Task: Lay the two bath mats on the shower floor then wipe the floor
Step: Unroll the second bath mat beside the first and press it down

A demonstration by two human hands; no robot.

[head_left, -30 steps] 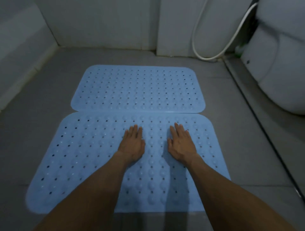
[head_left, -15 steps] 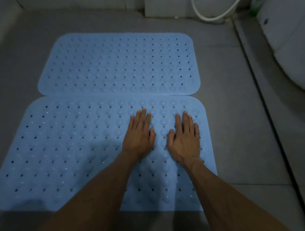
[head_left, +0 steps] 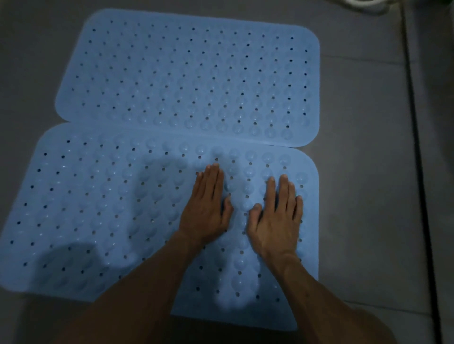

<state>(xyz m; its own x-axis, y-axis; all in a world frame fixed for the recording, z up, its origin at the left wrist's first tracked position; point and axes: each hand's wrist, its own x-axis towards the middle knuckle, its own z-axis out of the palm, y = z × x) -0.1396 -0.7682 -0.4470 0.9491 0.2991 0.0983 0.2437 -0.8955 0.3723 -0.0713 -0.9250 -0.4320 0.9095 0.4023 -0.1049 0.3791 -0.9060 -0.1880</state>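
Two light blue bath mats with holes and raised bumps lie flat on the grey shower floor (head_left: 363, 172). The far mat (head_left: 186, 73) and the near mat (head_left: 98, 208) meet along their long edges, the near one slightly overlapping. My left hand (head_left: 206, 208) and my right hand (head_left: 277, 218) press palm-down on the right part of the near mat, fingers extended and close together, holding nothing. The right hand lies close to the mat's right edge.
A dark groove (head_left: 417, 147) runs along the floor on the right side. A bit of white hose (head_left: 363, 3) shows at the top edge. Bare grey floor surrounds the mats on the left, right and front.
Both hands have slid to the right across the near mat. The view has dropped down and closer, so the walls and white fixture have left the frame.
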